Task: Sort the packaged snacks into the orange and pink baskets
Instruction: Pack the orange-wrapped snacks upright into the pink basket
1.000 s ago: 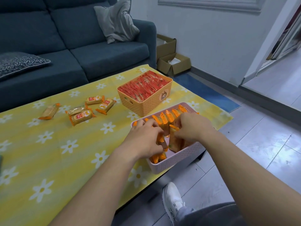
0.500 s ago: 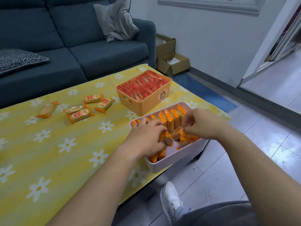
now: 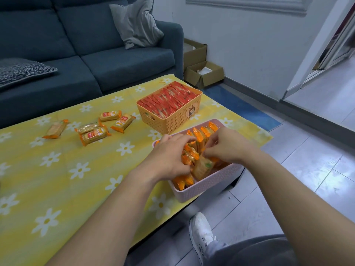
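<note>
Yellow daisy-print cloth (image 3: 57, 179) is covering the table, and five loose orange-ended clear-wrapped snack packets (image 3: 94, 133) are lying on its left part, waiting to be sorted. Further right, the orange woven-plastic basket (image 3: 171, 121) is sitting packed full of red foil packets (image 3: 169, 100). Nearest, the pink woven-plastic basket (image 3: 207, 186) is filling up. The left hand (image 3: 169, 160) is curling its fingers around upright orange-ended packets (image 3: 199, 134) inside, while the right hand (image 3: 228, 148) is pinching a tilted packet (image 3: 201, 167) beside them. Sorting looks mostly finished; the loose five are remaining.
</note>
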The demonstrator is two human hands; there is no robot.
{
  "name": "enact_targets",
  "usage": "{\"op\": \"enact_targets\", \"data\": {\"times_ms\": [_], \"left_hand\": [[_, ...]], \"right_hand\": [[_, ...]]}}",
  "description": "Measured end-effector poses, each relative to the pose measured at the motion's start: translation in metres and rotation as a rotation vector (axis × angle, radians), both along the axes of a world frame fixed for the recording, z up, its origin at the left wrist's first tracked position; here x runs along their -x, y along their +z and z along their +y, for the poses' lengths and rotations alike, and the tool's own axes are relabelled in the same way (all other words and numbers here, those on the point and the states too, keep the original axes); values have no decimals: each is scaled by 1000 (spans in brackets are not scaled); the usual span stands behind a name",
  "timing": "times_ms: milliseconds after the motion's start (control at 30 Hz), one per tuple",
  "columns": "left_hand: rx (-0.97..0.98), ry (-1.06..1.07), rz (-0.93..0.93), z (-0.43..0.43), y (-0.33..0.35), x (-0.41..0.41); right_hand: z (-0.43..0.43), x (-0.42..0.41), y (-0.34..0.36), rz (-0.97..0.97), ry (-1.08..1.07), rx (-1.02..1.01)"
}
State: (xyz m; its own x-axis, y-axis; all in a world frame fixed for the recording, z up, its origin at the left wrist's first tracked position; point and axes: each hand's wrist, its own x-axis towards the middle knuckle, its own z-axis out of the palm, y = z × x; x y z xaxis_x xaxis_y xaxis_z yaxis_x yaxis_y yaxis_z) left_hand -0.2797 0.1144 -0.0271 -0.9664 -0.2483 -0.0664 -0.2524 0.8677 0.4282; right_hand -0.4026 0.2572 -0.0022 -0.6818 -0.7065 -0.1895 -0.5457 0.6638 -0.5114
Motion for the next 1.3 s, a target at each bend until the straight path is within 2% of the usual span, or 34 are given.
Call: {"op": "enact_targets", "data": {"times_ms": [67, 167, 233, 300, 400, 467, 533, 633, 833, 967, 1100, 1233, 1300], "left_hand": [[-90, -5, 38, 2, 1, -1], [-198, 3, 21, 8, -3, -1], [-120, 6, 17, 10, -7, 1], [14, -10, 6, 11, -11, 3], [76, 31, 5, 17, -13, 6], [118, 49, 23, 20, -14, 7], [136, 54, 31, 22, -14, 9], [111, 67, 51, 22, -12, 10], [133, 53, 19, 19, -13, 9], [166, 32, -23, 17, -13, 9], [187, 38, 25, 18, -15, 10], [176, -41, 74, 24, -16, 15], [181, -70, 30, 25, -16, 16]], "right_hand": [[-8, -9, -7, -73, 44, -67], [-9, -14, -9, -332, 91, -69], [-3, -7, -3, -407, 47, -4], [4, 7, 0, -286, -92, 132], [11, 27, -3, 69, -212, 210], [11, 31, -10, 153, -97, 118], [7, 29, -19, 197, 41, -81], [2, 25, -25, 296, 121, -246], [5, 29, -27, 287, 201, -373], [0, 32, -28, 354, 67, -211], [-7, 26, -29, 398, -27, -119], [-11, 23, -32, 88, 45, -59], [-5, 29, -26, 32, 32, -28]]}}
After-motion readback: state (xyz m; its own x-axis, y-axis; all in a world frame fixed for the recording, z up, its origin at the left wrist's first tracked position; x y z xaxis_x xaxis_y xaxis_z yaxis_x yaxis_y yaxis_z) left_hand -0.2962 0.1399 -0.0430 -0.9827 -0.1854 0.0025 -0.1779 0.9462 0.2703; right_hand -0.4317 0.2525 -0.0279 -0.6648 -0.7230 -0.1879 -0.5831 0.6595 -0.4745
